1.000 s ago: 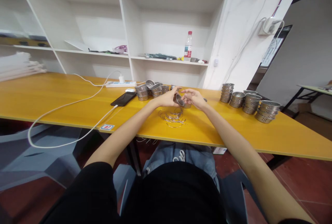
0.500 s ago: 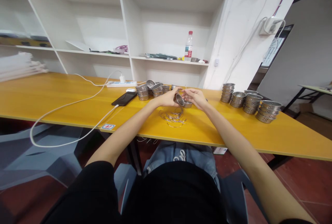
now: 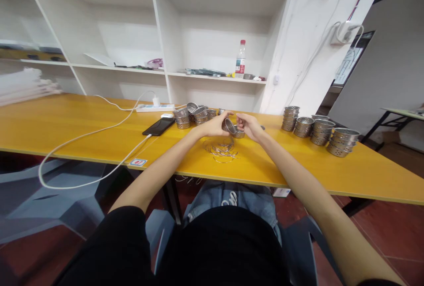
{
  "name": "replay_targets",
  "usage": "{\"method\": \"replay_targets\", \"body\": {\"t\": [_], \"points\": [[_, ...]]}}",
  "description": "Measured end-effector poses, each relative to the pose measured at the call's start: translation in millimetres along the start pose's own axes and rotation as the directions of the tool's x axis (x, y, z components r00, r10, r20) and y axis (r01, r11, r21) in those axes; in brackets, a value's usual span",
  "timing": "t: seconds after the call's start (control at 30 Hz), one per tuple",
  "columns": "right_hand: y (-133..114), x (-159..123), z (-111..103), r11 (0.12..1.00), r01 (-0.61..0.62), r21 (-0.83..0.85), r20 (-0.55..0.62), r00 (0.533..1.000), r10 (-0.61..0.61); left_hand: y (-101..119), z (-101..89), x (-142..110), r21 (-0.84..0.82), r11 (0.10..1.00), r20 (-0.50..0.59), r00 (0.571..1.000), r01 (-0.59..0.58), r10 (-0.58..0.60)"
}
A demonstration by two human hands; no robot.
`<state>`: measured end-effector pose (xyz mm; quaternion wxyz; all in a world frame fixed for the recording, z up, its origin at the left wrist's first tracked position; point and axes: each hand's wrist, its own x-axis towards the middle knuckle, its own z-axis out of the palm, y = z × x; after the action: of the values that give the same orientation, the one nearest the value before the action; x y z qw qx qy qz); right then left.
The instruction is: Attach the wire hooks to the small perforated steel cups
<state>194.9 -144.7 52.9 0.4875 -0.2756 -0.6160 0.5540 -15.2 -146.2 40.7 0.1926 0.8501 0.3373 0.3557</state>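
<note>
My left hand (image 3: 217,124) grips a perforated metal cup (image 3: 229,126), tilted so that its round opening faces right. Just to the right, my right hand (image 3: 248,125) is closed with the fingertips pinched together beside the cup; whatever they hold is too small to make out. Behind and below the held cup, another metal cup (image 3: 239,132) stands on the table between my hands. A loose tangle of thin shiny wire rings (image 3: 222,148) lies on the yellow table (image 3: 258,162) under my hands.
Several perforated cups (image 3: 200,112) are heaped left of my hands, and more stand in stacks (image 3: 343,141) at right. A black phone (image 3: 159,126) with a white cable (image 3: 82,132) lies at left near a power strip (image 3: 155,107). White shelves (image 3: 212,30) rise behind, holding a bottle (image 3: 240,60).
My right hand has moved slightly right, away from the cup's rim, and its fingers have curled in more. My left hand stays in place holding the cup.
</note>
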Motion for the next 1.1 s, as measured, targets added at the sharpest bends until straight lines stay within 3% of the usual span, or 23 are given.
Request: {"method": "replay_targets", "body": {"t": [0.3, 0.57, 1.1], "points": [[-6, -1, -3, 0.995, -0.094, -0.035, 0.081, 0.992, 0.096, 1, -0.7, -1, 0.070, 0.997, 0.033, 0.999, -0.020, 0.018], [-6, -4, -4, 0.974, -0.214, -0.079, 0.183, 0.957, 0.225, 2, -1.4, -1, 0.111, 0.990, 0.036, 0.996, -0.089, 0.086], [2, -4, -2, 0.979, -0.187, -0.087, 0.143, 0.970, 0.198, 0, -1.1, 0, 0.079, 0.988, 0.034, 0.991, -0.134, 0.132]]}}
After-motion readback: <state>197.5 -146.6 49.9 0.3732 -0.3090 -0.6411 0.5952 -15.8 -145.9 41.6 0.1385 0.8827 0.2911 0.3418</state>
